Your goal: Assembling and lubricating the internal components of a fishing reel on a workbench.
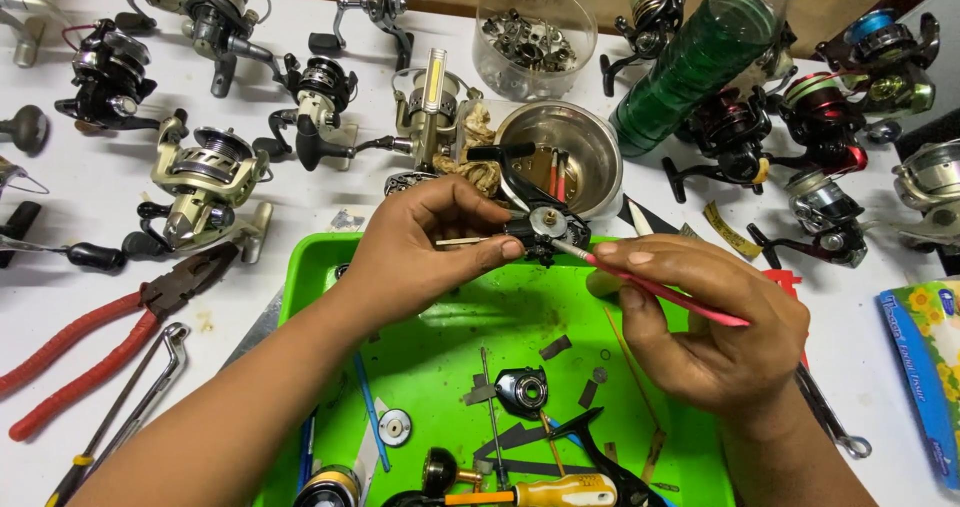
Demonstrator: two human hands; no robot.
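My left hand [425, 252] grips a small black fishing-reel body [540, 229] above the green tray [310, 267]. The reel's black handle arm sticks up toward the steel bowl. My right hand [715, 327] holds a thin red-handled brush [665, 292] like a pen, with its pale tip touching the reel body's round metal part. Both hands hover over the tray's far half. A thin stick pokes out between the fingers of my left hand.
In the tray lie a black reel cover [522, 390], a round metal part [394, 426], a yellow-handled screwdriver [560, 490] and small scraps. Red-handled pliers [90, 352] lie at left. A steel bowl [575, 142], a clear tub of parts [525, 37], a green bottle [700, 52] and several spinning reels surround the tray.
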